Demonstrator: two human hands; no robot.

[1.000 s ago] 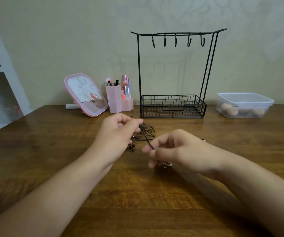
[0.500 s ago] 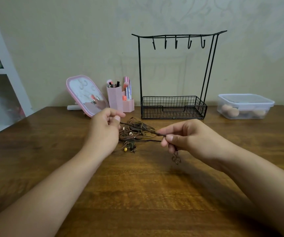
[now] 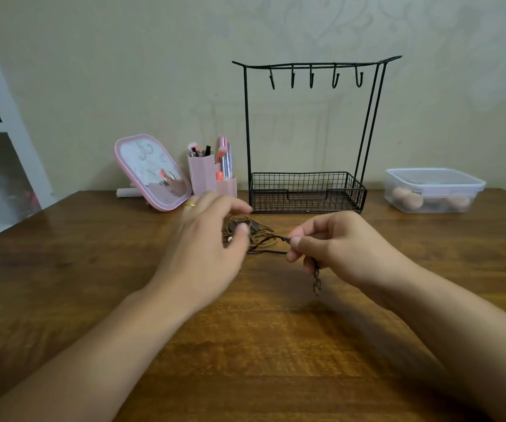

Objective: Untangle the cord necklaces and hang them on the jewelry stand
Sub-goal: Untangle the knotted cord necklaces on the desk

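Cord necklaces (image 3: 250, 234) lie in a loose brown tangle on the table (image 3: 63, 269), toward its back edge and just in front of the jewelry stand (image 3: 306, 132), which stands against the wall with its five hooks bare, so nothing has been hung yet. One dark cord runs out of the heap to the right hand (image 3: 334, 242), drawn nearly level above the wood; this looks like a way of separating a single necklace from the rest by pulling its free end sideways while the heap stays put. The right hand pinches that cord between thumb and forefinger, the other fingers curled under, and a small metal pendant (image 3: 316, 281) dangles below the grip, clear of the table. The left hand (image 3: 206, 248) is over the near side of the tangle, fingers spread and only lightly bent; it is blurred, and I cannot tell whether any fingertip touches or catches a cord, though it seems to hold nothing and is probably placed to steady or pick at the heap. A thin yellow ring (image 3: 189, 204) shows on one of its fingers. Along the back edge, left of the stand, are a pink mirror (image 3: 151, 172) and a pink brush holder (image 3: 203, 175); near the back right corner sits a clear lidded box (image 3: 434, 190) with rounded sponges inside.
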